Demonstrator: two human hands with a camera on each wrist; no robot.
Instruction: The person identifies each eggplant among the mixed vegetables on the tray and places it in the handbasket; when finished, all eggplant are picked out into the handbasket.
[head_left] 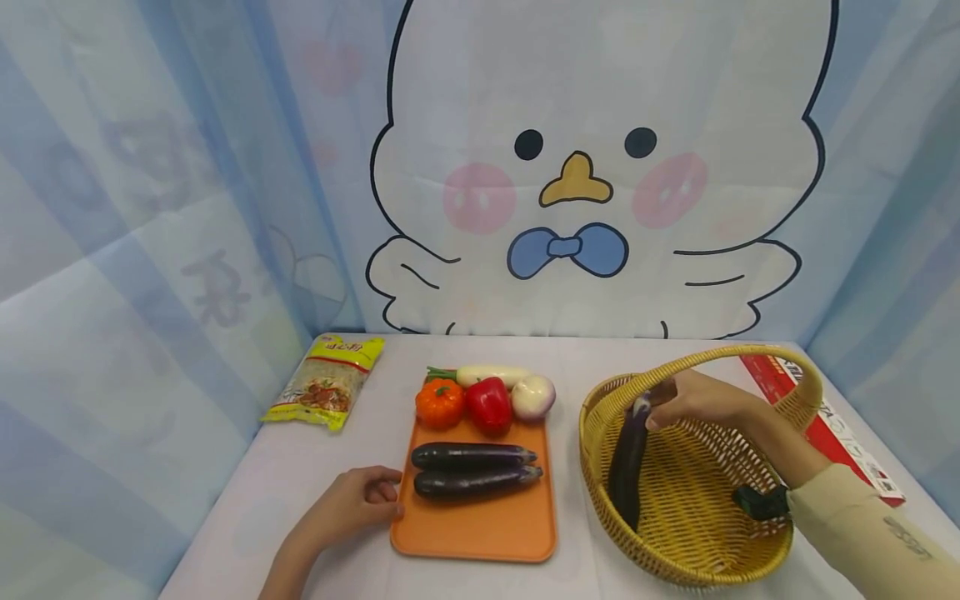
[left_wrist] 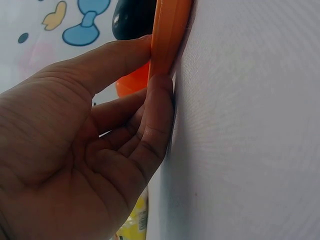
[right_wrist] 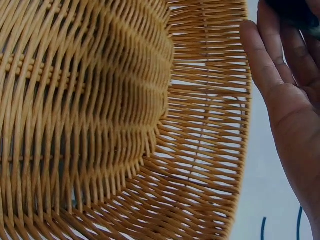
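Note:
In the head view my right hand (head_left: 693,398) holds a long dark eggplant (head_left: 628,471) by its stem end. The eggplant hangs steeply inside the left part of a wicker basket (head_left: 690,546), under the arched handle. Only a dark end of it shows past my fingers in the right wrist view, beside the woven wall. On the left, my left hand (head_left: 358,505) pinches the side edge of an orange tray (head_left: 480,531), thumb at the rim and fingers below. Two more eggplants (head_left: 474,455) lie side by side across the tray.
At the tray's back sit an orange pumpkin (head_left: 440,403), a red bell pepper (head_left: 489,406), a white-purple turnip (head_left: 533,397) and a white radish (head_left: 491,375). A yellow food packet (head_left: 327,382) lies back left. Behind the basket is a red-and-white box (head_left: 843,437).

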